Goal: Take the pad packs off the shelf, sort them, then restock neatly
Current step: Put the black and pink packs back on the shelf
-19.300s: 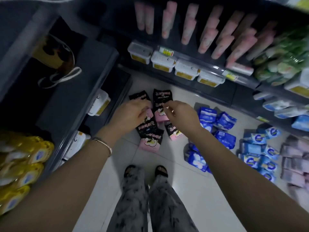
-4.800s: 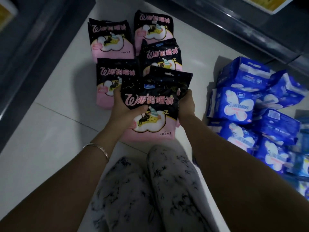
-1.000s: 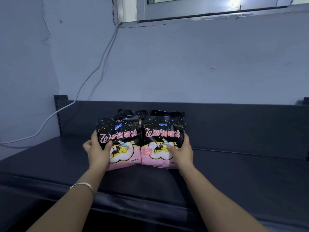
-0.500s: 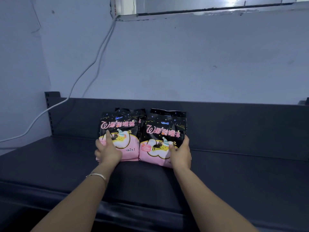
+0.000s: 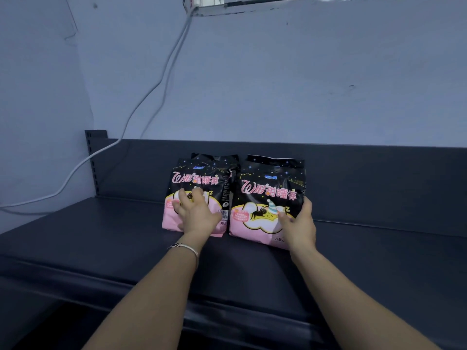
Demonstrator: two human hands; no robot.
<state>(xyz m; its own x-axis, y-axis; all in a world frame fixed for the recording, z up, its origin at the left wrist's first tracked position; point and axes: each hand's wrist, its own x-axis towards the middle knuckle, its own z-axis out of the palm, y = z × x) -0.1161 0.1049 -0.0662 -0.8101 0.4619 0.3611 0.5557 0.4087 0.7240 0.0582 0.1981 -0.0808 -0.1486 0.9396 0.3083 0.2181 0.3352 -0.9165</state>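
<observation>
Black-and-pink pad packs stand upright on the dark top shelf (image 5: 106,238), near its back panel. The left pack (image 5: 199,180) has at least one more pack (image 5: 217,157) behind it. My left hand (image 5: 195,213) presses flat on its pink lower front with fingers spread. The right pack (image 5: 271,188) stands a small gap away, leaning slightly. My right hand (image 5: 297,223) grips its lower right corner, thumb on the front and fingers round the side.
A pale wall rises behind the shelf, with a white cable (image 5: 141,102) running down from a window frame (image 5: 214,6) to the left. A slotted upright (image 5: 92,162) marks the shelf's left end. The shelf's front lip (image 5: 227,309) is near me.
Both packs moved back toward the shelf's rear panel and now stand a little apart. My left hand went from gripping the left pack's side to pressing flat on its front.
</observation>
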